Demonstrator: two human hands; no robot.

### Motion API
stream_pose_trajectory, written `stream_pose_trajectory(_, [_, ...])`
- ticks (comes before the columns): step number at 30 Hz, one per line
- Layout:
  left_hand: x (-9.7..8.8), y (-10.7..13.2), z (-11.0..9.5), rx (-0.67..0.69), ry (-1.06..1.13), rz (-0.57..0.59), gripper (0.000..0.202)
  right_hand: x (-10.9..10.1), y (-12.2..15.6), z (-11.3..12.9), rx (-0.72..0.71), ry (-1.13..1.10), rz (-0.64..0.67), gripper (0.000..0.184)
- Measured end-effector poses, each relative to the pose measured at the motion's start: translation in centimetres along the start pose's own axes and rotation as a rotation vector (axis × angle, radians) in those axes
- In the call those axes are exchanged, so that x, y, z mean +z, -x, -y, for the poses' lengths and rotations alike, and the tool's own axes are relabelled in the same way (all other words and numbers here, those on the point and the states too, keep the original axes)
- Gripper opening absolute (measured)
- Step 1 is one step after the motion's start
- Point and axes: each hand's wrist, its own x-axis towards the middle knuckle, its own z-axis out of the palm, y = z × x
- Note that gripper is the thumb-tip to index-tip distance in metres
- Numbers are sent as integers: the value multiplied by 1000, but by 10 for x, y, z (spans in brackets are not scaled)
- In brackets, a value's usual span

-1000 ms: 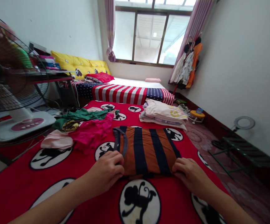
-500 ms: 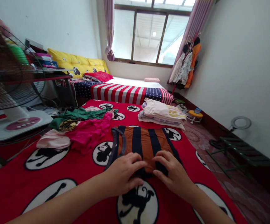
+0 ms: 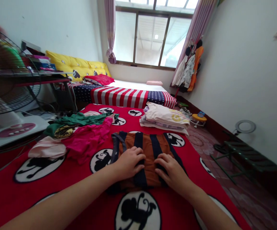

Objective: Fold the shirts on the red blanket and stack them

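Observation:
A brown and navy striped garment point(image 3: 150, 143) with a grey-blue band at its left end lies folded on the red blanket point(image 3: 80, 188). On its left part rests my left hand point(image 3: 130, 162), palm down, fingers a little bent and apart. My right hand point(image 3: 169, 171) lies on the garment's right part, fingers also bent and spread, the tips on the cloth. Neither hand has the cloth gripped between its fingers. Beyond the garment sits a stack of folded clothes point(image 3: 164, 116), a white piece with a yellow print on top.
To the left lie loose clothes: a magenta piece point(image 3: 88, 139), a green one point(image 3: 80, 118) and a pale pink one point(image 3: 47, 148). An electric fan point(image 3: 16, 127) stands at the far left. A bed point(image 3: 121, 95) is behind; a green folding bench point(image 3: 253, 156) is at right.
Both hands have moved slightly away from me over the garment, and its near edge now shows spread out closer to me. The view has shifted a little.

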Motion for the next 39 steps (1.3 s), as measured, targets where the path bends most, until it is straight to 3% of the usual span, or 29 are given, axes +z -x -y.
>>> stream_pose_trajectory(4, [-5, 23, -12, 28, 5, 81, 18, -2, 15, -4, 45, -29, 45, 9])
stream_pose_trajectory(7, [-7, 14, -17, 59, 67, 45, 31, 4, 7, -3, 21, -56, -23, 8])
stream_pose_trajectory(8, [-5, 4, -14, 71, 82, 29, 39, 7, 1, -3, 2, -75, -53, 15])
stream_pose_trajectory(10, [3, -19, 1, 58, 83, 20, 48, 12, -13, -2, -22, -118, -100, 32])
stream_pose_trajectory(14, [25, -57, 41, -119, 21, 45, 49, 16, -43, 1, -38, -173, -184, 39])
stream_pose_trajectory(16, [34, -63, 56, -165, -18, 34, 50, 18, -56, -8, -36, -133, -124, 44])
stream_pose_trajectory(18, [40, -61, 68, -189, -63, -10, 51, 22, -64, -30, 64, -1, 23, 54])
stream_pose_trajectory(20, [42, -55, 76, -215, -103, -54, 54, 26, -66, -60, 258, 172, 125, 65])
stream_pose_trajectory(23, [41, -48, 81, -231, -133, -87, 55, 25, -65, -99, 515, 325, 128, 68])
stream_pose_trajectory(26, [40, -49, 75, -265, -149, -106, 55, 18, -72, -100, 668, 410, 131, 69])
stream_pose_trajectory(28, [39, -51, 67, -275, -163, -122, 56, 18, -80, -80, 654, 473, 70, 68])
stream_pose_trajectory(30, [38, -51, 61, -215, -163, -107, 56, 24, -87, -58, 462, 484, 8, 66])
stream_pose_trajectory(32, [36, -47, 62, -156, -155, -53, 54, 33, -90, -46, 248, 418, 42, 65])
stream_pose_trajectory(33, [35, -44, 65, -156, -154, -26, 54, 37, -90, -47, 211, 380, 83, 65])
stream_pose_trajectory(36, [30, -32, 79, -238, -172, -13, 56, 39, -85, -66, 374, 353, 142, 66])
stream_pose_trajectory(39, [28, -17, 87, -304, -200, -35, 58, 30, -70, -89, 637, 440, 58, 68])
